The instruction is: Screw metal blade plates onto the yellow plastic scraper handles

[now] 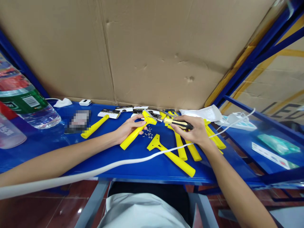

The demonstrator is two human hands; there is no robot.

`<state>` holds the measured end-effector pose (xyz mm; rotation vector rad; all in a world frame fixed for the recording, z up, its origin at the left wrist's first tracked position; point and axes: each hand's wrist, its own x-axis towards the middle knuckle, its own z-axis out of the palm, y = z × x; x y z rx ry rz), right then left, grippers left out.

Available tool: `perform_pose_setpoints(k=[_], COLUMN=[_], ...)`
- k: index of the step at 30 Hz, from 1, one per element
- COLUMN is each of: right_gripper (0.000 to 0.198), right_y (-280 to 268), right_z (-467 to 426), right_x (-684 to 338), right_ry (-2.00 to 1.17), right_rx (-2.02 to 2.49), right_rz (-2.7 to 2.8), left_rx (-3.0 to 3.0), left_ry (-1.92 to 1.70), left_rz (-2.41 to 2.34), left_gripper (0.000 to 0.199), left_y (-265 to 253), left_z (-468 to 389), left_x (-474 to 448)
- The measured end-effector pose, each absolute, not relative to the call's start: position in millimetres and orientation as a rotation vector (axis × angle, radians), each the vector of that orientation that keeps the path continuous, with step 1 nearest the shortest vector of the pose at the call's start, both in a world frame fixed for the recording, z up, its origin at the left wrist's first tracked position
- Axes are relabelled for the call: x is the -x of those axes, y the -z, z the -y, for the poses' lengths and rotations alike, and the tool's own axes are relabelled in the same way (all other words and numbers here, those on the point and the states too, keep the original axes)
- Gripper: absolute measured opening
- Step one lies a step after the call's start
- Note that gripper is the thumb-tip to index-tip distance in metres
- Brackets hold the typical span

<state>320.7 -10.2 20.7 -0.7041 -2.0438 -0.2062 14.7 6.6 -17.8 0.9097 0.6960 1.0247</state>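
My left hand [130, 128] is closed round a yellow scraper [133, 136], its wide head turned up and to the right. In my right hand [196, 129] is a screwdriver [179, 123] with a black and cream handle, its shaft directed left at the scraper's head. Whether the tip touches a screw is too small to tell. Small loose screws [148, 133] lie scattered on the blue table just below the scraper head. Nearer to me rests another yellow scraper handle [174, 157], and several more yellow scrapers [181, 145] lie beneath and beyond my right hand.
A white cable [114, 164] crosses in front of my forearms. To the left stand a large water bottle [28, 95] and a phone-like item [77, 122], partly pixelated, beside a yellow handle [95, 126]. Black-and-white cards [109, 113] lie at the back; a power strip [235, 122] sits right.
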Motion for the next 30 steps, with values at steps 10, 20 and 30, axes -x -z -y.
perform_pose_setpoints(k=[10, 20, 30], right_gripper=[0.016, 0.021, 0.012], right_y=[-19.4, -17.7, -17.7], right_z=[9.0, 9.8, 8.2], right_x=[-320.3, -317.2, -319.6], right_ry=[0.178, 0.239, 0.303], right_rx=[0.687, 0.664, 0.677], right_rz=[2.07, 2.03, 2.069], left_rx=[-0.939, -0.964, -0.985], left_ry=[-1.019, -1.029, -1.01], left_rz=[-0.7, -0.744, -0.77], left_gripper=[0.047, 0.043, 0.045], left_y=[19.4, 19.2, 24.7], left_z=[-7.1, -5.8, -8.0], left_x=[-15.1, -15.7, -15.6])
